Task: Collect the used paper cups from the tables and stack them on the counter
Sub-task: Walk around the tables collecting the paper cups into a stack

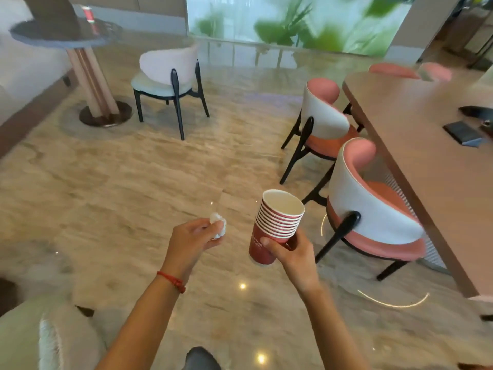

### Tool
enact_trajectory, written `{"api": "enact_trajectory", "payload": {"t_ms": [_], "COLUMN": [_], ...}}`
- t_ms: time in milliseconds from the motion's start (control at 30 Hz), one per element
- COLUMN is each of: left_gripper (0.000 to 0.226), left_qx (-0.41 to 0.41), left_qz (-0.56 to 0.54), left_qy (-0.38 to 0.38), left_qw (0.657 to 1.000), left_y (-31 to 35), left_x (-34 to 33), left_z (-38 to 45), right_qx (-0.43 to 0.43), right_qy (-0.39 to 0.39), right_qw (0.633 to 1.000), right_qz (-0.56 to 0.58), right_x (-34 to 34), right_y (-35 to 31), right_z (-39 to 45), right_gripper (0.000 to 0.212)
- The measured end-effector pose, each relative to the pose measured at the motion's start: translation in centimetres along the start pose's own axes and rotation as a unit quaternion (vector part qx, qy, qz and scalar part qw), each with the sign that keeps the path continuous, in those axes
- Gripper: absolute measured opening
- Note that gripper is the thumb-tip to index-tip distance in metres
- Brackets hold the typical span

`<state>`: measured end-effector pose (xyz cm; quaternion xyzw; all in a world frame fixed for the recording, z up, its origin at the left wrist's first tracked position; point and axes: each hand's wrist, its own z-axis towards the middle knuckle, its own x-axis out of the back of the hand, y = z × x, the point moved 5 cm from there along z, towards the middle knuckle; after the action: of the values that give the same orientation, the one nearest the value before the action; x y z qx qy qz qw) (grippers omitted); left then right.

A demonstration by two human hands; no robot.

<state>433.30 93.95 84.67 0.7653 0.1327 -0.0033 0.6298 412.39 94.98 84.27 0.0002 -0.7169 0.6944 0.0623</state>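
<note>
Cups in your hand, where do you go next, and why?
Probably walk to the round table, because one red cup stands there uncollected. The right hand grips the stack of cups; the left hand holds a crumpled tissue.

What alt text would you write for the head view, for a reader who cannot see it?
A person's right hand holds a stack of red paper cups while the left hand grips a crumpled white tissue above a marble floor. Another red cup stands on a round table far left; pink chairs line a long table right.
</note>
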Motion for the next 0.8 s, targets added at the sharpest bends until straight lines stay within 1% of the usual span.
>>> {"api": "enact_trajectory", "payload": {"t_ms": [133, 233, 333, 467, 533, 667, 800], "left_gripper": [0.026, 0.015, 0.008, 0.012, 0.014, 0.01, 0.012], "left_qx": [-0.011, -0.001, 0.005, -0.005, -0.017, -0.019, -0.027], "left_qz": [0.007, -0.022, -0.034, -0.038, -0.046, -0.062, -0.077], "left_qy": [0.009, 0.036, 0.084, 0.151, 0.188, 0.263, 0.353], "left_qw": [1.0, 0.999, 0.996, 0.988, 0.981, 0.963, 0.932], "left_y": [1.8, 2.3, 2.4, 3.4, 4.1, 5.4, 6.1], "left_x": [-0.1, 0.5, 1.6, 3.5, 4.5, 6.2, 8.5], "left_z": [6.0, 9.4, 13.0, 17.6, 19.6, 22.5, 23.3], "right_qx": [0.008, 0.018, 0.014, 0.013, 0.018, 0.025, 0.015], "right_qy": [-0.026, -0.056, -0.096, -0.16, -0.196, -0.284, -0.369], "right_qw": [1.0, 0.998, 0.995, 0.987, 0.98, 0.958, 0.929], "right_qz": [-0.001, -0.009, 0.0, -0.002, 0.003, 0.011, 0.019], "right_x": [-1.7, -3.3, -5.6, -9.6, -11.8, -16.5, -21.9], "right_y": [-1.1, -1.4, -1.3, -0.9, -1.0, -1.8, -2.3], "right_z": [7.0, 11.4, 16.2, 23.2, 26.7, 32.6, 36.0], "right_gripper": [0.048, 0.05, 0.05, 0.055, 0.054, 0.048, 0.054]}}
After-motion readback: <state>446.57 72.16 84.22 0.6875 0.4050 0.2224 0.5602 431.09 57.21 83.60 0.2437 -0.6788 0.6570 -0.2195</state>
